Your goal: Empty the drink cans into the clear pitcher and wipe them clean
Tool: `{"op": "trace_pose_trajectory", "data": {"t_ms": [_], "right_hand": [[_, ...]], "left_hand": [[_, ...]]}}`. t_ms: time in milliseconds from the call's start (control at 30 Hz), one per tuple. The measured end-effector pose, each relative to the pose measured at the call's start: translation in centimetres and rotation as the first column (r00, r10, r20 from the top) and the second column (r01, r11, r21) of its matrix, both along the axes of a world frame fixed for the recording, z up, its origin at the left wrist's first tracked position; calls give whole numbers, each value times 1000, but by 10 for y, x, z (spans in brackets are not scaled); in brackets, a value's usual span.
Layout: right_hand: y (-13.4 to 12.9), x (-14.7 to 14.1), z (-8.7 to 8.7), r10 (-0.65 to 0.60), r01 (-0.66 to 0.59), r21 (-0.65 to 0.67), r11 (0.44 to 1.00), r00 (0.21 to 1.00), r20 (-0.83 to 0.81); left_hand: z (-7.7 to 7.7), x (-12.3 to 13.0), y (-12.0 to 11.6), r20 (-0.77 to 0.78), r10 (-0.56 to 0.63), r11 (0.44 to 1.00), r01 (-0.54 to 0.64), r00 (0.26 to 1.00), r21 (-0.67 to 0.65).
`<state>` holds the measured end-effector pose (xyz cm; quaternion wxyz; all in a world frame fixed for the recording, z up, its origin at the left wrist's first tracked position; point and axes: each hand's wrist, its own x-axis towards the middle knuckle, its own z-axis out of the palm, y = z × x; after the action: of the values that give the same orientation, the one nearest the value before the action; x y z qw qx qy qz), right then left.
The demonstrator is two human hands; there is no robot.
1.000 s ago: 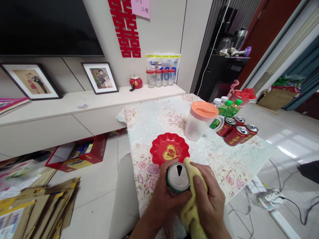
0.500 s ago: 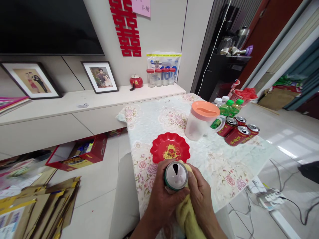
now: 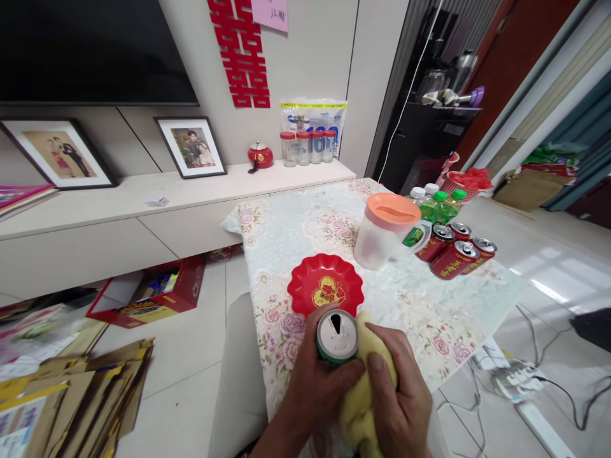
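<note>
My left hand is wrapped round an opened drink can, whose silver top with a dark mouth hole faces up; a strip of green wall shows under the rim. A yellow cloth is gripped in my right hand, right beside the can, and hangs down below the fingers. Just beyond the can lies a red scalloped plate with a gold heart print. The can's lower part is hidden by my left hand.
A floral tablecloth covers the table. Farther back stand a clear pitcher with an orange lid, several red cans and several bottles. Cables and a power strip lie on the floor at right, flattened cardboard at left.
My right hand has shifted right and turned, drawing the cloth slightly away from the can's side. The can stays in my left hand at nearly the same spot.
</note>
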<state>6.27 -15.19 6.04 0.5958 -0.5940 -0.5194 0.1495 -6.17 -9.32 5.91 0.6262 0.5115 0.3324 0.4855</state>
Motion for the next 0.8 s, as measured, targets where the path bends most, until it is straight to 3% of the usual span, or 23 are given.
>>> {"op": "trace_pose_trajectory", "data": {"t_ms": [133, 433, 800], "right_hand": [[13, 9, 3, 23, -22, -10, 1000, 999, 44], [33, 15, -13, 60, -107, -242, 964, 979, -195], [5, -2, -29, -14, -71, -282, 957, 958, -286]], "left_hand": [[5, -2, -1, -10, -60, 998, 60, 998, 15], [3, -4, 1, 0, 0, 996, 0, 1000, 89], [-6, -1, 4, -59, 147, 987, -143, 987, 70]]}}
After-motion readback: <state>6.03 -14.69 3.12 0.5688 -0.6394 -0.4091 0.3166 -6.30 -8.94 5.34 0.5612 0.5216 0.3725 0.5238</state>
